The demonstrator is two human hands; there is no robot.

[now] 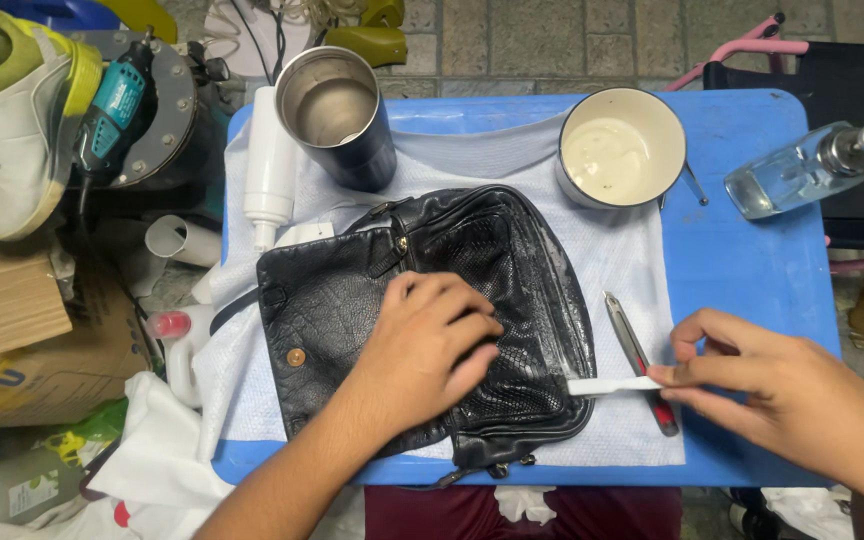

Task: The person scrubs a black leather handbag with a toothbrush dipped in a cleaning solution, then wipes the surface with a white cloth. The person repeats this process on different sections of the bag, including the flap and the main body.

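L hand lies flat on the bag, fingers spread a little, pressing it down; grips nothing. R hand is pinched shut on a white strip, thumb + forefinger at its right end, the strip's other end touching the bag's right edge.

Bag: black leather, flap side w/ a pebbled grain + a small brass stud, the pocket side w/ a scaly pattern, zip running round the curved edge. Whitish scuffing along that right edge. It sits mid-table on a white cloth, a bit nearer the front edge.

Just beside the strip, on the cloth, a red-handled knife; the strip lies across it. Back right of the cloth: white cup w/ cream liquid. Back centre: steel tumbler. Back left: white bottle lying down. Far right corner of the blue table: clear glass bottle on its side. Off the left edge: a sneaker, teal rotary tool, cardboard box.
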